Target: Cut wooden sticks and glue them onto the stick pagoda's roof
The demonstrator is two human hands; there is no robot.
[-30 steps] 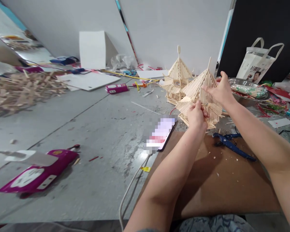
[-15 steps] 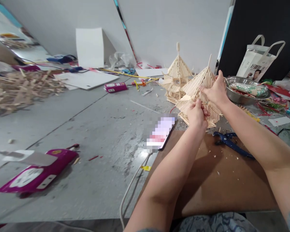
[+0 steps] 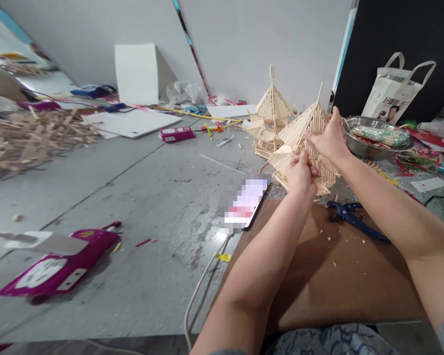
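Observation:
A small pagoda model built from pale wooden sticks leans slightly on the table, its pointed upper roof above a wider lower one. My right hand grips the upper roof, thumb on the front and fingers round the right side. Just below, my left hand is closed at the lower roof, fingertips curled against the sticks; what lies between them is partly hidden. Behind it stands a second stick pagoda, upright with a looped finial. Blue-handled pliers lie below my right forearm.
A brown board lies before me, with a phone and white cable at its left. Magenta devices rest on the grey table. At right are a metal bowl and a white bag; loose sticks pile up left.

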